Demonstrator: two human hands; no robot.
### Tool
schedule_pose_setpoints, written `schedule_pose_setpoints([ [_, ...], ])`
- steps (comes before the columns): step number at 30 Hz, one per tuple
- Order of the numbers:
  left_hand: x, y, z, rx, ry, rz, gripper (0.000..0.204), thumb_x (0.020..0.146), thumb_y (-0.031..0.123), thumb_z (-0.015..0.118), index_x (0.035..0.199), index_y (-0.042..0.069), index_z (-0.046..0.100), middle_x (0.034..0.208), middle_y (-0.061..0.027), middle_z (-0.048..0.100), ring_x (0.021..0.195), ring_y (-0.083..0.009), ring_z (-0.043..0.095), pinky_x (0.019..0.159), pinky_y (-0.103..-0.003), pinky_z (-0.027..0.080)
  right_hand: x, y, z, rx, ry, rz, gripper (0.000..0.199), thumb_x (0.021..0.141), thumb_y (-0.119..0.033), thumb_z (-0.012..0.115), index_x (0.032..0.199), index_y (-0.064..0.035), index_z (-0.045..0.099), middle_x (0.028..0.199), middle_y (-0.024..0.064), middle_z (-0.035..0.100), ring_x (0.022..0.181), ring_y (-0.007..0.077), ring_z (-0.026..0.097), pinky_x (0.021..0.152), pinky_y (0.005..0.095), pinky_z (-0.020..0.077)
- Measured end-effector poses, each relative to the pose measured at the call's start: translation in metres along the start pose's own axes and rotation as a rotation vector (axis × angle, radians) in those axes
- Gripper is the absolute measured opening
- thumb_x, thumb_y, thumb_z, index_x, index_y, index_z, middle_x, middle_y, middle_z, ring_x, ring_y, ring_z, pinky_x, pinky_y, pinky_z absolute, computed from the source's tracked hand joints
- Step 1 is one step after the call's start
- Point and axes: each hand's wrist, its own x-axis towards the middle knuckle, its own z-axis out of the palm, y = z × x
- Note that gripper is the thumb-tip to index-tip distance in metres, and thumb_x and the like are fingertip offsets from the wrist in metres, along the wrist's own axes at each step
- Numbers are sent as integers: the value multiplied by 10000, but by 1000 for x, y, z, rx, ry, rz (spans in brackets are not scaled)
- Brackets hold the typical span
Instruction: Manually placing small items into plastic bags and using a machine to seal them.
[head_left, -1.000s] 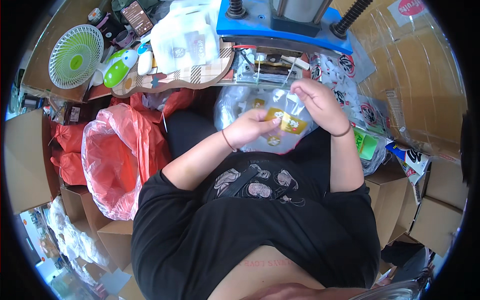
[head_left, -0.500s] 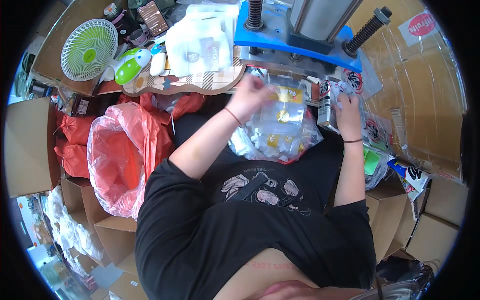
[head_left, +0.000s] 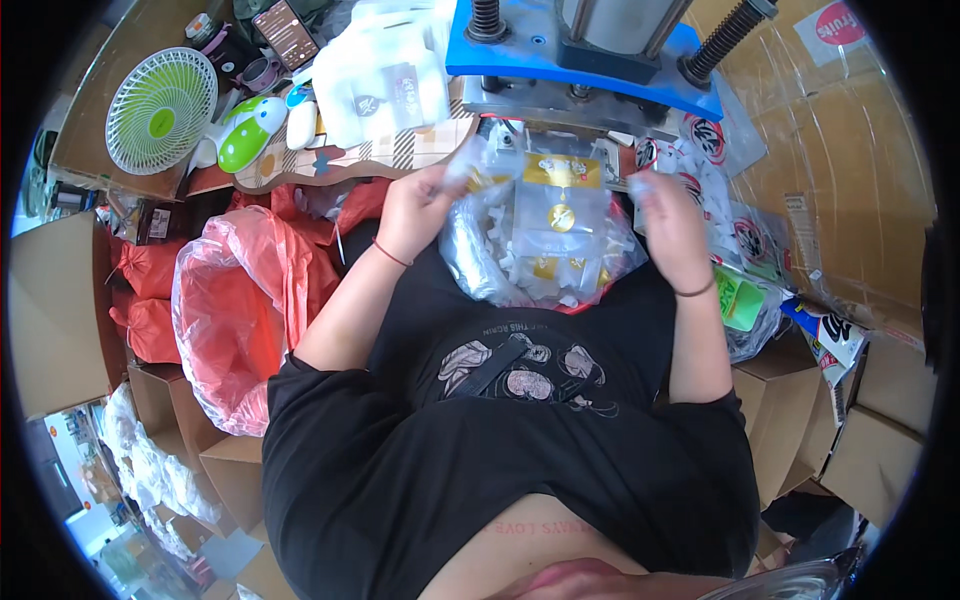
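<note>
On the left, my left hand (head_left: 412, 212) pinches a clear plastic bag (head_left: 486, 181) with gold print; motion blurs its edge. Over my lap lies a flat clear pouch (head_left: 560, 212) with a gold band and a round gold mark. Beneath it sits a heap of clear bags and small white pieces (head_left: 556, 285), in a bag with a red rim. My right hand (head_left: 676, 232) is just right of the pouch, fingers curled and blurred. Something whitish shows at its fingertips, too smeared to name.
A blue press (head_left: 585, 70) with spring posts stands ahead. White pouches (head_left: 385, 95) are stacked at its left, beside a green-and-white fan (head_left: 162, 112) and a phone (head_left: 285, 35). A red-lined bin (head_left: 235, 320) stands left; black-and-red-printed bags (head_left: 705, 140) lie right.
My left hand has moved left and a little down, drawing a bag aside. My right hand has come left from the printed bags toward the pouch. The view has shifted slightly.
</note>
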Motion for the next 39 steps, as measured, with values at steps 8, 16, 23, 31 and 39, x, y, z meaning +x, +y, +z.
schedule_pose_setpoints([
  [8, -12, 47, 49, 193, -579, -202, 222, 986, 149, 628, 1132, -11, 675, 946, -17, 718, 814, -34, 606, 692, -216, 494, 43, -65, 5, 403, -84, -128, 143, 939, -123, 620, 1025, -10, 643, 897, 123, 648, 829, 249, 626, 777, 323, 494],
  [16, -34, 67, 86, -618, -663, -451, 296, 1005, 262, 608, 1157, 16, 671, 938, -22, 719, 860, -59, 618, 752, -225, 488, 30, -35, 1, 579, 13, 62, 106, 937, -102, 639, 924, 3, 626, 846, 89, 633, 775, 221, 609, 733, 309, 475],
  [23, -51, 49, 114, -868, -535, -802, 267, 1010, 251, 592, 1130, 21, 655, 980, -56, 704, 831, -129, 661, 781, -287, 544, 5, -35, 11, 323, 140, -88, 114, 947, -116, 625, 911, -7, 630, 834, 99, 624, 768, 252, 608, 728, 327, 478],
  [31, -37, -28, 31, -732, -144, -555, 270, 1031, 247, 539, 1171, 31, 621, 1041, -66, 690, 877, -164, 669, 805, -336, 545, -95, 28, 17, -13, -172, -64, 190, 909, -188, 658, 1005, -26, 632, 988, 143, 639, 883, 319, 626, 790, 395, 499],
  [39, -59, -25, 48, -697, -262, -626, 280, 1035, 257, 534, 1159, 33, 647, 1009, -66, 706, 908, -142, 662, 826, -312, 517, -125, 91, 89, -442, -382, 184, 410, 857, -274, 698, 1213, -88, 619, 1330, 159, 555, 1217, 365, 533, 1015, 447, 437],
])
